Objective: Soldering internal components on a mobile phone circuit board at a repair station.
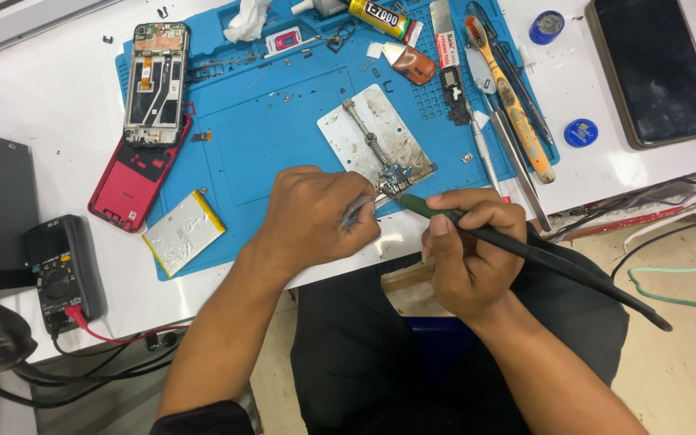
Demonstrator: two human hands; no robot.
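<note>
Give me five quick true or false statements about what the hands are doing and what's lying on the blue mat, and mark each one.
1. The right hand grips a dark soldering iron. True.
2. The left hand holds a screwdriver. False: its fingers pinch metal tweezers.
3. The small circuit board sits clamped on the metal holder plate. True.
4. The silver battery lies at the right end of the blue mat. False: it lies at the mat's lower left corner.
5. The opened phone frame lies at the upper left, above the red back cover. True.
</note>
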